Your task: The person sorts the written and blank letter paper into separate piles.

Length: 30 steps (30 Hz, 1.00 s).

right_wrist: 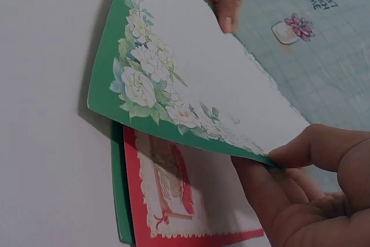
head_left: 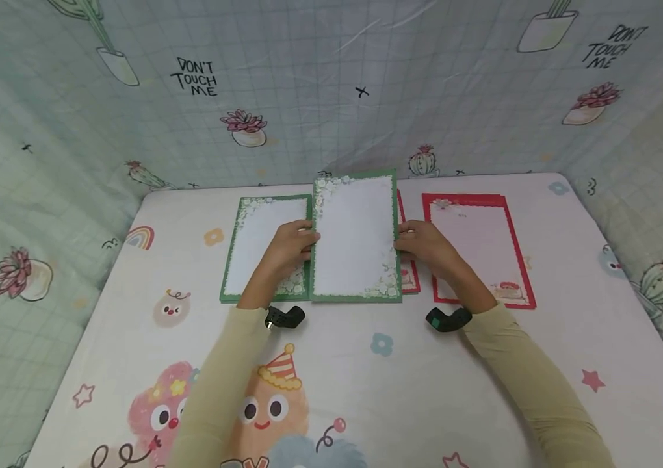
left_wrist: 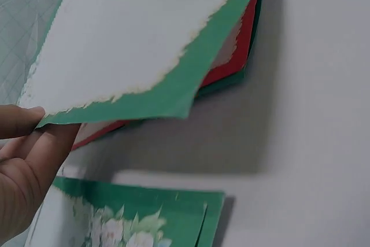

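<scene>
Between both hands a green-bordered sheet of paper [head_left: 356, 240] with white flowers in its corners is held up over the middle pile. My left hand [head_left: 293, 246] pinches its left edge, thumb on top and fingers beneath, as the left wrist view shows. At the opposite edge my right hand [right_wrist: 315, 186] pinches it the same way. Under the raised sheet lies a red-bordered sheet [right_wrist: 196, 195], with a green edge showing below that one. Most of this middle pile is hidden by the raised sheet.
To the left lies a pile of green-bordered flowered sheets [head_left: 261, 227], partly under the left forearm. A pile of red-bordered sheets [head_left: 478, 244] lies to the right, by the right wrist. The cartoon-printed white table [head_left: 384, 390] meets a patterned cloth wall [head_left: 320, 84] behind.
</scene>
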Available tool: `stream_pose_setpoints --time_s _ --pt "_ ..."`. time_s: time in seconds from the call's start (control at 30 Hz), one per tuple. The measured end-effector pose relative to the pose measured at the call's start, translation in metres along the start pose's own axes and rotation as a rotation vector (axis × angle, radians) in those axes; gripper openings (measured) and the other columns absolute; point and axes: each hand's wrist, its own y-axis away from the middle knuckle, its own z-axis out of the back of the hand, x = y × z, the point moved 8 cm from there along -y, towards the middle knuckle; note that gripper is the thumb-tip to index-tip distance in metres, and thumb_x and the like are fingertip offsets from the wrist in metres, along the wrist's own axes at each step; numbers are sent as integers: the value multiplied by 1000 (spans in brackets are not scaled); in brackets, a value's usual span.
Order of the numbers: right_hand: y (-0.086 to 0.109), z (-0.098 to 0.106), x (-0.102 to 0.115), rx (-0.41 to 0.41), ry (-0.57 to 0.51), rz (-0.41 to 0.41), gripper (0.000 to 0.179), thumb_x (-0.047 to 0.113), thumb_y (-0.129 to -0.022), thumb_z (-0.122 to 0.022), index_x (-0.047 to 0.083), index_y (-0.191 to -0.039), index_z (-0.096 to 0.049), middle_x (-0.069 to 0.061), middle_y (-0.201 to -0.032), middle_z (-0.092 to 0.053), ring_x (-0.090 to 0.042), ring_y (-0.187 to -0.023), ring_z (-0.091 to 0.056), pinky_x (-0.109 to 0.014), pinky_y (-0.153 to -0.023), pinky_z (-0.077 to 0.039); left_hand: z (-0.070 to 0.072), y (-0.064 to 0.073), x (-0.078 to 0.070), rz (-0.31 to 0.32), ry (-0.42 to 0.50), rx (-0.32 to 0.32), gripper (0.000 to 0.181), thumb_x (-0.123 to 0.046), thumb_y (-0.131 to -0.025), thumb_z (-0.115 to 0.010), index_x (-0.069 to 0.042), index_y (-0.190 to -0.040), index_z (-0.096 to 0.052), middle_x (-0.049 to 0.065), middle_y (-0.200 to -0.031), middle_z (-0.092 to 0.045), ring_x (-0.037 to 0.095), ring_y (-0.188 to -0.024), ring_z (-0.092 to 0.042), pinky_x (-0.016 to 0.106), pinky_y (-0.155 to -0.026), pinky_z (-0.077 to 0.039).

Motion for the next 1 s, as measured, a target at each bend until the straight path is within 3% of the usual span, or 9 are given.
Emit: stream_pose_setpoints --time_s 0.1,0.17,0.23,0.33,0.6,0.9,1.0 --pt "0 -5 4 13 15 14 52 17 -98 -66 1 -145 -49 -19 -133 -60 -29 -103 -64 -40 -96 -57 7 3 1 -7 16 -9 59 -9 -105 -56 0 -158 -30 3 -105 -56 8 -68 -42 21 -63 -44" --pt "0 -8 8 25 31 33 53 19 -99 -65 1 -147 -48 -19 -135 -60 -30 -105 -65 -43 -99 -55 12 5 1 -16 50 -12 60 -7 -105 -56 0 -158 -28 -2 -83 -45 9 -63 -33 21 -58 -37" --pt "-1 -12 11 32 40 45 55 20 -99 -65 1 -147 -48 -18 -135 -60 -30 -107 -66 -44 -99 -55 16 7 0 -23 72 -7 61 -6 -105 -55 1 -159 -26 -3 -72 -35 9 -62 -28 21 -57 -32" --pt "-3 -18 14 48 -19 37 55 18 -98 -66 2 -148 -48 -19 -136 -59 -33 -111 -67 -43 -100 -55 22 8 2 -19 84 -19 60 -6 -105 -55 1 -158 -27 -4 -72 -34 9 -64 -29 21 -56 -32" --pt "-7 -37 22 88 -146 44 51 11 -100 -62 -1 -147 -46 -21 -137 -59 -35 -114 -66 -42 -99 -55 40 14 8 17 42 -56 59 -9 -105 -56 0 -158 -30 -3 -94 -47 9 -76 -41 20 -62 -43" --pt "-7 -52 28 83 -145 64 46 16 -101 -63 0 -143 -52 -19 -129 -66 -30 -107 -71 -41 -98 -56 58 21 11 -6 75 -79 58 -9 -105 -56 3 -156 -32 -5 -84 -44 8 -71 -35 17 -58 -38" --pt "-8 -55 28 74 -150 77 41 20 -102 -63 1 -138 -57 -18 -124 -69 -27 -105 -72 -40 -99 -55 62 23 10 -21 64 -76 48 -10 -106 -55 8 -148 -41 -4 -80 -40 8 -70 -33 17 -57 -37"
